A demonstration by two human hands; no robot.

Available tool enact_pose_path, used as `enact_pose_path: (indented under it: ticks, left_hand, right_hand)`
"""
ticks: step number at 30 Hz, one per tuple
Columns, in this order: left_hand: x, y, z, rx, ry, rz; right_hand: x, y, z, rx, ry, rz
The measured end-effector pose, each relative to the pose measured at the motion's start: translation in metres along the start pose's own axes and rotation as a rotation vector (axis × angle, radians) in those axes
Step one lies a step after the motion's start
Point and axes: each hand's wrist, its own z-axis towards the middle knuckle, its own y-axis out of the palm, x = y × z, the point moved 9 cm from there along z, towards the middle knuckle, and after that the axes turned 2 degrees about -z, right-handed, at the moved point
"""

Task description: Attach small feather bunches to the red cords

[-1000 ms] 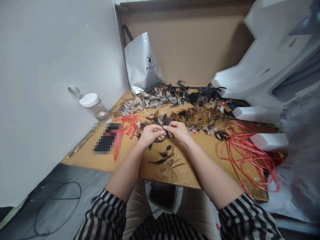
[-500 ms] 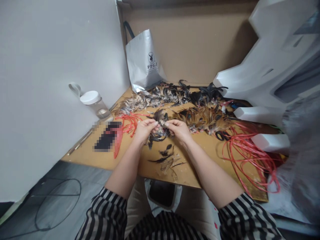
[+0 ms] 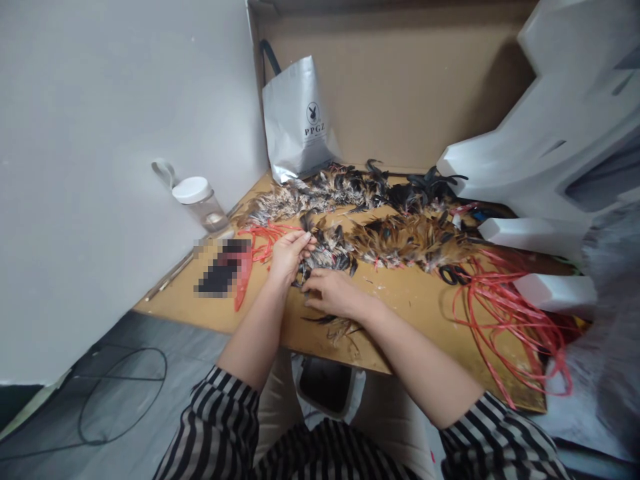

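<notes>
My left hand [image 3: 291, 253] pinches a small dark feather piece [image 3: 309, 223] by its lower end, at the left side of a pile of black and white feathers [image 3: 333, 250]. Lower and to the right, my right hand [image 3: 327, 291] is over the table with its fingers curved and slightly apart, beside the pile's front edge; nothing shows between them. Loose dark and pale feathers [image 3: 340, 328] lie just in front of it. Brown feather bunches [image 3: 410, 240] lie to the right, and more speckled and black bunches [image 3: 345, 187] run along the back.
A silver bag [image 3: 295, 127] stands at the back left. A lidded jar [image 3: 200, 203] is by the left wall. Red strips [image 3: 500, 320] and black scissor handles [image 3: 451, 274] lie at the right, near white foam pieces [image 3: 555, 293]. A dark bin [image 3: 326, 387] sits below the table edge.
My right hand has left my left hand's fingertips and moved down and left, over the loose feathers. My left hand keeps its pinch. The whole view has shifted slightly.
</notes>
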Motion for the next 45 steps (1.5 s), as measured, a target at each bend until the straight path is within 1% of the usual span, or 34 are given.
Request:
enact_pose_path:
  ticks: [2,4,6,7,8,10,11,13,15,17,20,22,25,27,29,32,35,37,40,43,45]
  left_hand:
    - [0.000,0.001,0.000,-0.005,-0.001,-0.002]
    - [0.000,0.001,0.000,-0.007,-0.001,-0.005]
    - [-0.001,0.001,0.000,-0.008,-0.006,-0.013]
    - [-0.001,0.001,0.000,-0.009,-0.011,-0.019]
    - [-0.001,0.001,0.000,-0.008,-0.016,-0.029]
    - [-0.001,0.000,0.000,-0.011,-0.031,-0.058]
    - [-0.002,0.000,0.000,-0.019,-0.040,-0.076]
    - [-0.003,0.004,-0.001,-0.065,-0.070,-0.104]
    - [-0.006,0.011,-0.004,-0.145,-0.118,-0.103]
    - [-0.012,0.019,-0.009,-0.226,-0.184,-0.074]
    - [-0.021,0.027,-0.016,-0.302,-0.276,-0.023]
    - [-0.025,0.030,-0.019,-0.328,-0.305,0.001]
    - [-0.026,0.031,-0.019,-0.327,-0.300,0.019]
    - [-0.024,0.029,-0.017,-0.306,-0.274,0.037]
    - [-0.022,0.027,-0.015,-0.301,-0.237,0.077]
    - [-0.018,0.032,-0.017,-0.364,-0.172,0.187]
    - [-0.018,0.040,-0.023,-0.450,-0.156,0.290]
    - [-0.019,0.045,-0.028,-0.507,-0.174,0.328]
    - [-0.018,0.052,-0.034,-0.581,-0.187,0.347]
    - [-0.016,0.054,-0.037,-0.597,-0.186,0.337]
    - [-0.018,0.053,-0.036,-0.585,-0.190,0.322]
  right_hand:
    - [-0.007,0.006,0.001,-0.030,-0.020,-0.108]
    - [-0.010,0.011,0.003,-0.040,-0.029,-0.150]
    - [-0.006,0.010,0.005,-0.004,-0.013,-0.086]
    - [-0.001,0.005,0.005,0.039,0.007,-0.007]
    - [0.006,-0.001,0.005,0.103,0.040,0.103]
    - [0.031,-0.018,0.002,0.271,0.158,0.410]
    - [0.048,-0.025,-0.001,0.364,0.240,0.595]
    - [0.082,-0.028,-0.011,0.509,0.425,0.991]
    - [0.101,-0.025,-0.017,0.585,0.503,1.290]
    - [0.110,-0.023,-0.019,0.623,0.521,1.475]
    - [0.113,-0.019,-0.019,0.642,0.522,1.581]
    - [0.112,-0.018,-0.019,0.649,0.519,1.571]
    - [0.113,-0.022,-0.020,0.657,0.509,1.489]
    - [0.114,-0.025,-0.020,0.613,0.509,1.408]
    - [0.116,-0.026,-0.021,0.508,0.520,1.335]
    - [0.120,-0.026,-0.024,0.354,0.555,1.263]
    - [0.123,-0.023,-0.030,0.228,0.608,1.220]
    - [0.121,-0.017,-0.032,0.122,0.636,1.196]
    - [0.111,-0.009,-0.033,-0.013,0.632,1.173]
    - [0.102,-0.003,-0.032,-0.093,0.611,1.190]
    - [0.097,0.000,-0.031,-0.113,0.607,1.238]
